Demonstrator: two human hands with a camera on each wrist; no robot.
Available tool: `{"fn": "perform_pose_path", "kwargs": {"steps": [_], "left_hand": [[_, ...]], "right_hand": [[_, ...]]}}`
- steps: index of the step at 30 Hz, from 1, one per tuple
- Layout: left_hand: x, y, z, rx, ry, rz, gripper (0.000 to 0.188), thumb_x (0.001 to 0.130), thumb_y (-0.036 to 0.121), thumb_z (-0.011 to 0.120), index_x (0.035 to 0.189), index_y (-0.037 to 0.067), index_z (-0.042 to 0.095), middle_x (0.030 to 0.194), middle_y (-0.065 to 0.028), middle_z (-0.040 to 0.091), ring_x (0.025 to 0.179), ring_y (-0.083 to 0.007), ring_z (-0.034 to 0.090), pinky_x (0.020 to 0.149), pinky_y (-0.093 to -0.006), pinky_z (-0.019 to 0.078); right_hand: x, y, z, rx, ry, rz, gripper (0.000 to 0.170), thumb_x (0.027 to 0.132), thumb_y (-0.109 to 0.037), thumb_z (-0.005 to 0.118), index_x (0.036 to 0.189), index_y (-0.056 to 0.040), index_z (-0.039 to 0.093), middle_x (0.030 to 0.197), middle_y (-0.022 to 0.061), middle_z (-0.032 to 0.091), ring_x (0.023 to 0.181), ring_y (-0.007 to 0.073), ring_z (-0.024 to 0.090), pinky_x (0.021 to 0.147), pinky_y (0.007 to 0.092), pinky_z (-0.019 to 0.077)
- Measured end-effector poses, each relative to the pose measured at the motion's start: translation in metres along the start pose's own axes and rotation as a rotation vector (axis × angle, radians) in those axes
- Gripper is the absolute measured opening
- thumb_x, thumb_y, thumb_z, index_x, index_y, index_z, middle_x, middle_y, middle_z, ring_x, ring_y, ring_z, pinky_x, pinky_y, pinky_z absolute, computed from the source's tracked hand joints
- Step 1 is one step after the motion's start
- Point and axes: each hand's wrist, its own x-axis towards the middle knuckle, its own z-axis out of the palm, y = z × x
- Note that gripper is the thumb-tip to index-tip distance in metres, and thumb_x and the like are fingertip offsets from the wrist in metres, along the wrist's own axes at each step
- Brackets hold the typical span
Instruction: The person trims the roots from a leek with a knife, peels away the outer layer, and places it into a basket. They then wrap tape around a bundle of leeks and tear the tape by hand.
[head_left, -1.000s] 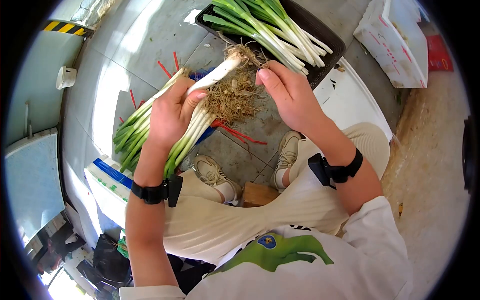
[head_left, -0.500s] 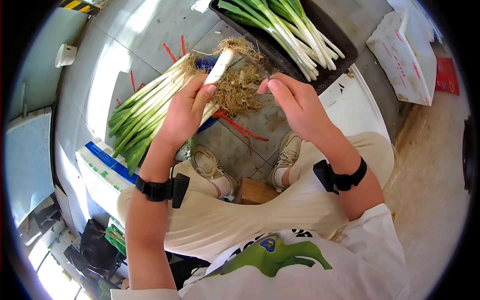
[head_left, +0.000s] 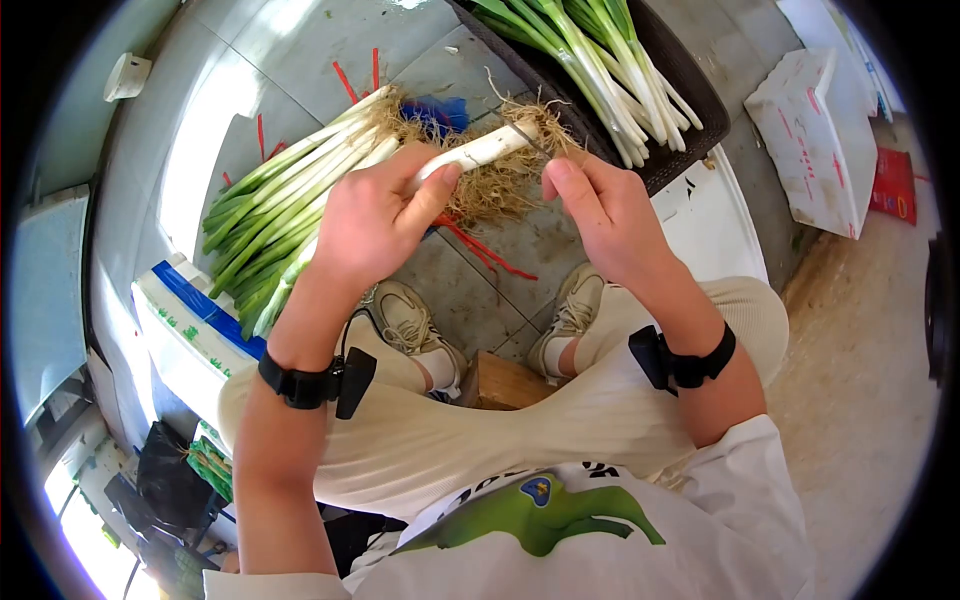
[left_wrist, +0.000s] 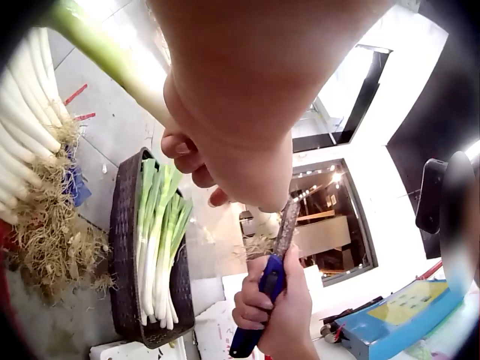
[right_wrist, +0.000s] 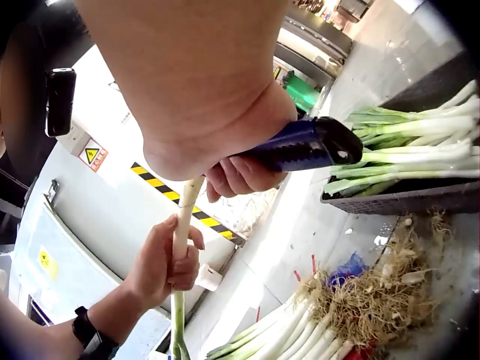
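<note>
In the head view my left hand grips a green onion by its white shaft, root end pointing up and right. My right hand holds a utility knife, its blade lying across the stalk just below the roots. The left wrist view shows the knife's blue handle wrapped by the right fingers, with a dirt-stained blade. Below the hands lies a pile of green onions, roots toward the middle, beside a heap of cut roots.
A dark basket holding trimmed green onions stands at the upper right. Near it are a white board, a white foam box and a red packet. Red ties lie on the floor. A wooden block sits between the shoes.
The green onion has tipped from pointing steeply up to lying flatter toward the right. The knife blade has come across it below the roots. Both hands keep their holds.
</note>
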Motion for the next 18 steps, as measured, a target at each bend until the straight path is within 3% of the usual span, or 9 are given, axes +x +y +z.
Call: {"fn": "perform_pose_path", "kwargs": {"steps": [7,11,14,16,18], "left_hand": [[-0.006,0.0,-0.022,0.136,0.005,-0.081,0.041,0.097,0.048,0.058,0.093,0.008,0.067,0.06,-0.0087,0.056,0.055,-0.0286,0.054,0.055,-0.037,0.0444],[-0.007,-0.001,-0.02,0.107,0.032,-0.041,0.041,0.096,0.047,0.06,0.089,0.007,0.065,0.059,-0.0094,0.055,0.054,-0.0294,0.052,0.054,-0.0379,0.0432],[-0.007,-0.008,-0.02,0.191,-0.005,-0.016,0.039,0.095,0.046,0.062,0.09,0.007,0.065,0.061,-0.0104,0.056,0.054,-0.0306,0.054,0.054,-0.0395,0.0434],[-0.007,-0.011,-0.016,0.211,0.019,0.078,0.032,0.095,0.041,0.064,0.1,0.01,0.066,0.064,-0.0111,0.059,0.059,-0.0323,0.059,0.056,-0.0405,0.0462],[-0.009,-0.002,-0.015,0.123,0.003,0.06,0.029,0.095,0.038,0.064,0.106,0.011,0.064,0.066,-0.0114,0.061,0.062,-0.033,0.061,0.058,-0.0408,0.0478]], "right_hand": [[0.001,0.005,0.013,0.097,0.04,0.0,0.041,0.106,-0.034,0.043,0.082,-0.0033,0.055,0.064,-0.0016,0.042,0.06,0.0075,0.037,0.055,0.0247,0.0317],[0.0,0.008,0.016,0.069,0.03,0.005,0.042,0.107,-0.035,0.04,0.08,-0.0042,0.052,0.066,-0.0016,0.043,0.061,0.007,0.037,0.055,0.0244,0.0313],[-0.003,0.012,0.019,0.119,0.002,0.014,0.044,0.107,-0.037,0.038,0.08,-0.0048,0.052,0.065,-0.0018,0.044,0.06,0.0068,0.037,0.054,0.0247,0.0312],[-0.002,0.014,0.024,0.164,-0.009,0.016,0.045,0.107,-0.038,0.037,0.079,-0.0051,0.052,0.065,-0.0021,0.043,0.059,0.0067,0.037,0.054,0.0247,0.0307],[-0.001,0.014,0.027,0.246,-0.011,0.086,0.048,0.107,-0.041,0.035,0.079,-0.0054,0.053,0.064,-0.0026,0.042,0.058,0.0071,0.036,0.053,0.0247,0.0296]]}}
